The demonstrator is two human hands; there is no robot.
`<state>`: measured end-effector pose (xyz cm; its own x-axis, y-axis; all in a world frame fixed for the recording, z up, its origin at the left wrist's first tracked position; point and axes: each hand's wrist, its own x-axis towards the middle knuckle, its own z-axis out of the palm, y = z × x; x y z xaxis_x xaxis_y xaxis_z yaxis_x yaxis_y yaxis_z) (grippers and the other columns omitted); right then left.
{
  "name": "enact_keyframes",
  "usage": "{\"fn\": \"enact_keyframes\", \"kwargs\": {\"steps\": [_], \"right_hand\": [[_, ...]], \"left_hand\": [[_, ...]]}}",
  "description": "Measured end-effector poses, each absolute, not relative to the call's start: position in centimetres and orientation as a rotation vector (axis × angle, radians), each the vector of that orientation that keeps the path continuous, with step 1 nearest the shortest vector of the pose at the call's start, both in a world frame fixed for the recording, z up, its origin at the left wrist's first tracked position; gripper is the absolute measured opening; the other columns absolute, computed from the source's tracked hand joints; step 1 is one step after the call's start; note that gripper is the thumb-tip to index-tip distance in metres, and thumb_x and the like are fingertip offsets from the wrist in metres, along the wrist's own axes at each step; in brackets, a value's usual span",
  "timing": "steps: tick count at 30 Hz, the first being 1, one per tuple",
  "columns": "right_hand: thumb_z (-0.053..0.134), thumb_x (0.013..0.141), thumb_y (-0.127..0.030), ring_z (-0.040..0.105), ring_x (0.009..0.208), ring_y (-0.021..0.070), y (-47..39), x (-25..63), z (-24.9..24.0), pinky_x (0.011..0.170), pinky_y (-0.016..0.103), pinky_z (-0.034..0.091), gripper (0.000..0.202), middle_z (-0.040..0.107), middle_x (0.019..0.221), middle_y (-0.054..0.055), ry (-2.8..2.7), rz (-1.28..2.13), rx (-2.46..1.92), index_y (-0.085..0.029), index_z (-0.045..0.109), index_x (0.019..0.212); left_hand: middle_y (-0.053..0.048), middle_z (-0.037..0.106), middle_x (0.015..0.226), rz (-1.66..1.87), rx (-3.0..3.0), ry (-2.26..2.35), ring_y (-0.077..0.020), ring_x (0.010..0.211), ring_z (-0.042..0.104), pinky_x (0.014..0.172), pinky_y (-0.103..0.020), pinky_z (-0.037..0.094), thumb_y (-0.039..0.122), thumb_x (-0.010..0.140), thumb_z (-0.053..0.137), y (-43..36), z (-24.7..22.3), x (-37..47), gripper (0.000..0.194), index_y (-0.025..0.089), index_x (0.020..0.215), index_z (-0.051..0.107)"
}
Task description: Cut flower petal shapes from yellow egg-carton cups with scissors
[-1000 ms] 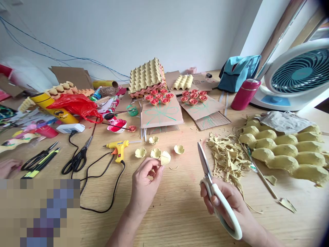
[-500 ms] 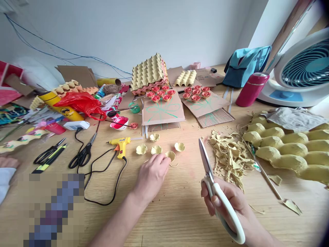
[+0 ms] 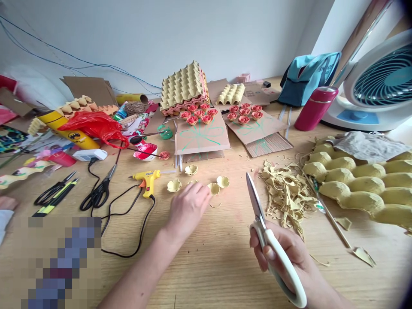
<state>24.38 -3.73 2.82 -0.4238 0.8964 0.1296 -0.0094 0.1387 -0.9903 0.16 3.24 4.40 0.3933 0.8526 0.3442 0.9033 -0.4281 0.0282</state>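
Note:
My right hand [image 3: 283, 251] grips white-handled scissors [image 3: 259, 210], blades together and pointing up and away. My left hand [image 3: 189, 208] is over the table with bent fingers, its fingertips hidden beneath it. Beside those fingers sits a small pale-yellow petalled cup [image 3: 213, 189], close to another petalled cup [image 3: 223, 182]. Partly behind the left hand is one more cup [image 3: 193, 182], of which only the rim shows. Farther off are two similar ones, a left cup [image 3: 174, 185] and a back cup [image 3: 191, 170]. A thin curled trimming [image 3: 215, 205] lies near the left hand.
Pulp scraps [image 3: 288, 193] and an egg tray [image 3: 354, 180] lie to the right. Left are a yellow glue gun [image 3: 148, 180] with its cord, and black scissors [image 3: 98, 193]. Red flowers [image 3: 199, 113] stand on cardboard at the back. Another person's hand [image 3: 8, 202] shows at the left edge.
The cup by my left fingers has shifted slightly away, closer to its neighbour. My left hand has lifted a little and moved off that cup. The right hand keeps the scissors. The view has shifted slightly.

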Motion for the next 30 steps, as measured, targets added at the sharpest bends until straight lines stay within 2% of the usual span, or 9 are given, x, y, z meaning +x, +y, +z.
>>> {"fn": "enact_keyframes", "kwargs": {"steps": [2, 5, 8, 11, 16, 19, 22, 26, 30], "right_hand": [[0.049, 0.098, -0.061, 0.047, 0.058, 0.0135, -3.8, 24.4, 2.7, 0.057, 0.027, 0.038, 0.044, 0.053, 0.063, -0.002, -1.598, 1.405, -0.88, -0.021, 0.057, 0.08], [0.048, 0.099, -0.061, 0.046, 0.058, 0.0139, -3.9, 24.5, 2.7, 0.056, 0.027, 0.037, 0.043, 0.054, 0.063, -0.002, -1.605, 1.421, -0.894, -0.022, 0.058, 0.083], [0.048, 0.099, -0.059, 0.046, 0.057, 0.0143, -3.8, 24.5, 2.6, 0.055, 0.027, 0.037, 0.041, 0.055, 0.063, -0.002, -1.619, 1.434, -0.915, -0.022, 0.059, 0.085], [0.048, 0.099, -0.06, 0.047, 0.057, 0.0146, -3.6, 24.4, 2.4, 0.053, 0.027, 0.036, 0.043, 0.054, 0.063, -0.001, -1.625, 1.436, -0.933, -0.022, 0.058, 0.083], [0.047, 0.1, -0.058, 0.047, 0.058, 0.0153, -3.2, 24.3, 1.8, 0.054, 0.027, 0.036, 0.043, 0.053, 0.063, 0.0, -1.639, 1.412, -0.989, -0.021, 0.059, 0.081], [0.048, 0.099, -0.059, 0.047, 0.058, 0.015, -3.1, 24.2, 1.5, 0.054, 0.027, 0.036, 0.044, 0.053, 0.063, 0.0, -1.657, 1.392, -1.004, -0.021, 0.058, 0.08], [0.048, 0.099, -0.059, 0.046, 0.056, 0.0143, -3.1, 24.0, 1.6, 0.053, 0.027, 0.034, 0.044, 0.052, 0.063, -0.001, -1.677, 1.391, -1.003, -0.021, 0.055, 0.078], [0.049, 0.099, -0.058, 0.045, 0.056, 0.0138, -3.0, 23.8, 1.9, 0.052, 0.026, 0.034, 0.045, 0.052, 0.062, -0.001, -1.697, 1.367, -1.01, -0.021, 0.054, 0.074], [0.049, 0.098, -0.059, 0.045, 0.056, 0.014, -2.9, 23.7, 2.2, 0.052, 0.026, 0.034, 0.045, 0.052, 0.062, -0.001, -1.678, 1.381, -1.022, -0.021, 0.053, 0.074]], "left_hand": [[-0.002, 0.067, 0.085, -0.635, -2.426, -1.684, -0.0182, 0.078, 0.062, 0.071, -0.03, 0.044, 0.02, 0.099, 0.054, 2.9, 5.0, -1.5, 0.014, 0.021, 0.086, 0.061], [-0.002, 0.066, 0.083, -0.822, -2.301, -1.799, -0.0172, 0.075, 0.061, 0.069, -0.029, 0.045, 0.023, 0.1, 0.051, 2.1, 5.4, -4.2, 0.018, 0.021, 0.085, 0.06], [-0.004, 0.066, 0.086, -0.956, -2.198, -1.915, -0.0161, 0.073, 0.061, 0.065, -0.027, 0.046, 0.022, 0.101, 0.048, 1.2, 4.7, -5.9, 0.018, 0.02, 0.089, 0.06], [-0.004, 0.067, 0.09, -1.034, -2.17, -1.988, -0.0163, 0.076, 0.063, 0.069, -0.027, 0.049, 0.021, 0.1, 0.048, 0.5, 3.5, -6.5, 0.016, 0.02, 0.093, 0.061], [-0.005, 0.068, 0.1, -1.028, -2.347, -1.994, -0.0207, 0.094, 0.065, 0.085, -0.034, 0.052, 0.023, 0.097, 0.055, 0.0, 2.2, -6.3, 0.009, 0.022, 0.103, 0.062], [-0.007, 0.066, 0.113, -0.949, -2.472, -1.951, -0.025, 0.109, 0.062, 0.095, -0.04, 0.051, 0.024, 0.093, 0.062, -0.1, 2.0, -6.3, 0.021, 0.024, 0.114, 0.061], [-0.007, 0.063, 0.119, -0.888, -2.519, -1.984, -0.0276, 0.114, 0.059, 0.098, -0.044, 0.05, 0.023, 0.088, 0.069, 0.0, 2.0, -6.6, 0.035, 0.026, 0.121, 0.057], [-0.007, 0.061, 0.117, -0.862, -2.543, -2.021, -0.0278, 0.113, 0.058, 0.096, -0.045, 0.05, 0.02, 0.083, 0.074, -0.1, 1.9, -7.0, 0.035, 0.025, 0.112, 0.055], [-0.008, 0.059, 0.115, -0.88, -2.515, -1.853, -0.0271, 0.11, 0.057, 0.095, -0.045, 0.049, 0.021, 0.089, 0.069, -0.5, 2.4, -6.0, 0.018, 0.022, 0.103, 0.058]]}}
